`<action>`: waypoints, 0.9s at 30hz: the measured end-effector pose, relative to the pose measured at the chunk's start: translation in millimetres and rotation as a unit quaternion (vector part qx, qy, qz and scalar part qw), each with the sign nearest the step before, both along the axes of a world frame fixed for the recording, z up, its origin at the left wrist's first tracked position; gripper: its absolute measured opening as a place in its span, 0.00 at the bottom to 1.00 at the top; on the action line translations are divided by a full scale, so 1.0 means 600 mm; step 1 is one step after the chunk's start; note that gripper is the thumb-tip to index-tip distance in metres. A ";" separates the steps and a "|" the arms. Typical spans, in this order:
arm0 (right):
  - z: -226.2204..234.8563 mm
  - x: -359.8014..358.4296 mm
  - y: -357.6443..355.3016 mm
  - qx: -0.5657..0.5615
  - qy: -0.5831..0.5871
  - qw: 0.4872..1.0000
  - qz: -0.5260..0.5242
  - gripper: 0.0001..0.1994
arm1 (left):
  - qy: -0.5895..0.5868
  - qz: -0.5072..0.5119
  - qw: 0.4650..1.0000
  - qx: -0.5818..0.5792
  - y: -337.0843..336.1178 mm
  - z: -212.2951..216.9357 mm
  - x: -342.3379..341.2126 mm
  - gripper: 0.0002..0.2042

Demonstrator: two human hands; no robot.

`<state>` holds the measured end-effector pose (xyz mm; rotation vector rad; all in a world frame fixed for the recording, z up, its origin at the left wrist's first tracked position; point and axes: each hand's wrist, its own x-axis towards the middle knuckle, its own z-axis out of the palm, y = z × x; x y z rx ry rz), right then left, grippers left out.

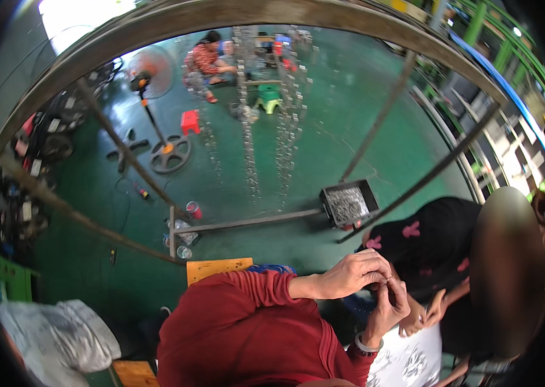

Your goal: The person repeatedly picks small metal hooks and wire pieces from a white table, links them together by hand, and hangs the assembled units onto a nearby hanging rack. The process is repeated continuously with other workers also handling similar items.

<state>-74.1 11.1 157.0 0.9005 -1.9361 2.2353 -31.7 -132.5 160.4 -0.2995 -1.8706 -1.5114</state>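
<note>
My left hand (354, 274) and my right hand (391, 311) meet in front of me, right of centre. Both are closed, with thumbs and fingertips pinched together. A thin, tiny piece seems to be between the fingertips, too small to name. A pale bracelet circles my right wrist. Just beyond my right wrist, small grey metal-looking pieces (415, 364) lie on a white surface (388, 360). Close by on the right, a co-worker's hands (435, 309) are held near that surface; what they hold cannot be made out.
A metal frame (221, 19) arches overhead, with strands of small shiny pieces (247, 129) hanging from it. Its bar (253, 221) crosses ahead, near a black bin (328, 211) of small metal parts. Farther off are a fan (169, 155), a red stool (190, 122) and a crouching person (206, 59).
</note>
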 end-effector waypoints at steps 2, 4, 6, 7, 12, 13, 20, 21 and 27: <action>0.013 -0.006 -0.022 0.026 0.036 0.999 0.022 0.10 | 0.011 0.028 0.999 0.020 -0.019 0.023 0.016 0.05; 0.023 -0.010 -0.037 -0.006 0.003 1.000 0.023 0.16 | 0.032 0.045 0.997 0.061 -0.042 0.048 0.041 0.04; 0.042 -0.033 -0.048 -0.047 0.039 0.998 0.030 0.20 | 0.057 0.081 0.994 0.055 -0.072 0.080 0.066 0.04; 0.054 -0.051 -0.053 -0.043 0.095 0.993 0.060 0.20 | 0.032 0.093 0.993 0.069 -0.085 0.096 0.084 0.03; 0.064 -0.151 -0.137 -0.007 -0.005 0.988 0.157 0.24 | 0.054 0.242 0.969 0.000 -0.153 0.183 0.157 0.04; 0.057 -0.173 -0.156 -0.033 -0.094 0.980 0.173 0.28 | 0.054 0.259 0.964 0.018 -0.166 0.197 0.168 0.04; -0.038 -0.273 -0.196 -0.139 -0.314 0.934 0.098 0.41 | 0.101 0.415 0.904 0.035 -0.277 0.256 0.218 0.07; -0.046 -0.276 -0.193 -0.140 -0.308 0.937 0.092 0.41 | 0.110 0.429 0.896 0.029 -0.295 0.261 0.224 0.07; -0.043 -0.270 -0.179 -0.106 -0.261 0.955 0.093 0.39 | 0.119 0.513 0.848 0.061 -0.392 0.297 0.260 0.10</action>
